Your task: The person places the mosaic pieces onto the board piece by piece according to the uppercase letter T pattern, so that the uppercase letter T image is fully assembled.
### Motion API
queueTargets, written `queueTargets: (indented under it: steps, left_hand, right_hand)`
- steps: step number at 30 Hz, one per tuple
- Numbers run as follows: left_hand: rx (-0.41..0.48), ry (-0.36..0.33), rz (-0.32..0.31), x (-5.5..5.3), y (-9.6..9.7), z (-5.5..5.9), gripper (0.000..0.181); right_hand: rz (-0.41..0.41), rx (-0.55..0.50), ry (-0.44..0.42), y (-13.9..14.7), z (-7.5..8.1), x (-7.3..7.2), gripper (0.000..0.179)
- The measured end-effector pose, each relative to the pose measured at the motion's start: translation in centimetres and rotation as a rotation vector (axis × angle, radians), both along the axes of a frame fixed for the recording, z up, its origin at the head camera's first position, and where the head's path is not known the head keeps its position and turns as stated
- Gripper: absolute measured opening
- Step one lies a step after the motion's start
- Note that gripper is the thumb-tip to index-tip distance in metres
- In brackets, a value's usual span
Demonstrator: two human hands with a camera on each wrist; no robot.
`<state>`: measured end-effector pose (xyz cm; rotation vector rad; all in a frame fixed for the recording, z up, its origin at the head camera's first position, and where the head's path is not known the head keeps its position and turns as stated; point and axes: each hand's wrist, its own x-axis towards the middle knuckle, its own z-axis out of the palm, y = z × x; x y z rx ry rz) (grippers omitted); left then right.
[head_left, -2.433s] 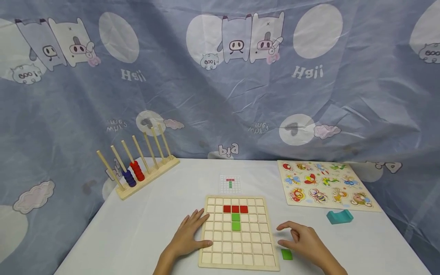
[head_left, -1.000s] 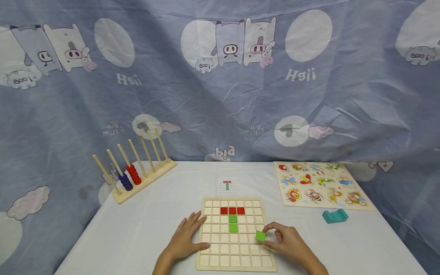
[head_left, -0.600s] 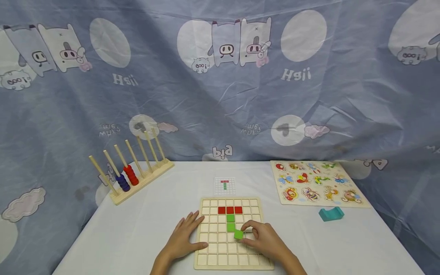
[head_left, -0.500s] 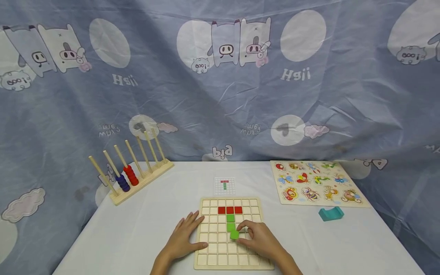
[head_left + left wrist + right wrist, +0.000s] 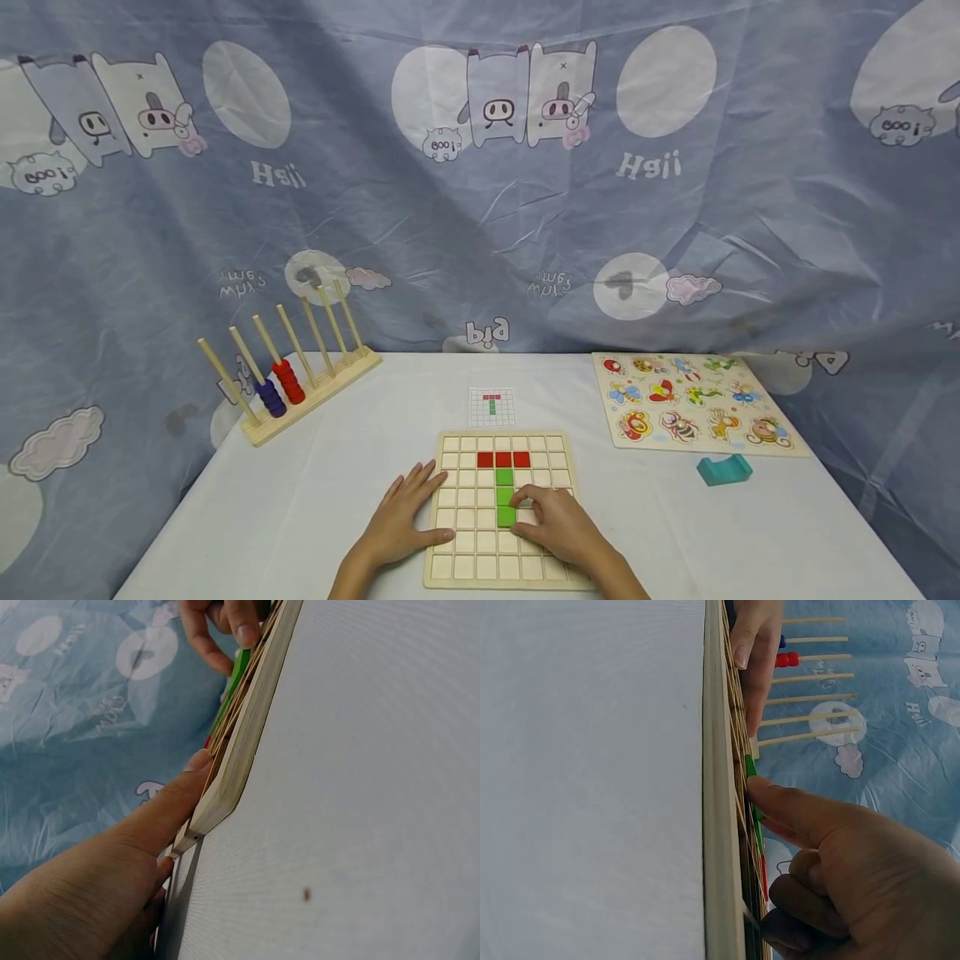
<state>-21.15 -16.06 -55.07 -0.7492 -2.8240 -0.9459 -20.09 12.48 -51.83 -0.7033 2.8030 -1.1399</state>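
A wooden grid board (image 5: 465,543) lies on the white table. Three red tiles (image 5: 504,460) fill cells in its second row, and green tiles run down the middle column below them. My right hand (image 5: 558,523) pinches the lowest green tile (image 5: 506,517) at its right side with thumb and index finger; the tile sits in its cell, directly under the other green ones. In the right wrist view, my thumb (image 5: 769,787) touches the green strip of tiles. Along the board's left edge rests my left hand (image 5: 397,517), fingers spread, thumb over the rim.
Behind the board lies a small pattern card (image 5: 492,407) with a red and green T. A wooden rod stand (image 5: 311,396) with blue and red beads is at back left. At right are an insect puzzle board (image 5: 697,404) and a teal curved block (image 5: 724,470).
My right hand picked up the green tile from the table right of the board, carried it left over the grid and lowered it into the middle column. My left hand stayed on the board's edge.
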Motion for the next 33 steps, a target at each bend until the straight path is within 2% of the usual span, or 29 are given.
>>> queueTargets:
  steps: [10, 15, 22, 30, 33]
  left_hand:
    - [-0.008, 0.009, 0.003, -0.20, 0.11, -0.22, 0.087]
    - [-0.001, 0.021, 0.002, -0.26, 0.06, -0.14, 0.087]
    - [-0.011, 0.000, 0.003, -0.16, -0.03, -0.24, 0.088]
    - [0.007, 0.040, -0.009, -0.33, 0.00, -0.29, 0.085]
    - [0.045, -0.002, -0.025, -0.42, -0.09, -0.14, 0.082]
  right_hand:
    - [-0.004, 0.023, 0.003, 0.13, 0.15, -0.08, 0.030]
    - [0.007, -0.003, -0.012, 0.10, 0.14, -0.18, 0.029]
    - [0.002, -0.030, -0.024, 0.07, 0.08, -0.11, 0.028]
    - [0.000, -0.051, -0.033, 0.25, 0.19, -0.20, 0.029]
    - [-0.011, -0.094, -0.060, 0.86, 0.71, -0.24, 0.030]
